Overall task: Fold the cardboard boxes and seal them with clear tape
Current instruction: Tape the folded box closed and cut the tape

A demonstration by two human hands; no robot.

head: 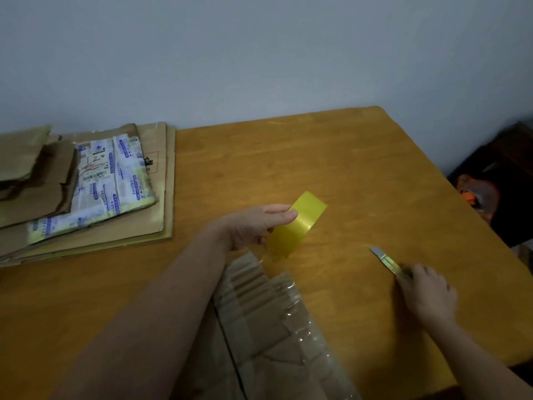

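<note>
The surface [346, 157] is coloured a warm honey-brown, with faint wood grain. The tape roll [297, 223] is seen in glossy, translucent yellow. The utility knife [388, 261], near the right edge, is marked by a grey blade and a yellow-green handle. The cardboard box [259, 313] at the front edge is dull brown, ribbed with corrugation lines and banded with shiny clear tape [300, 319]. The stack of flattened cardboard [155, 215] at the left edge is tan; one sheet is covered with white paper printed in blue, with a black barcode and a red scribble.
</note>
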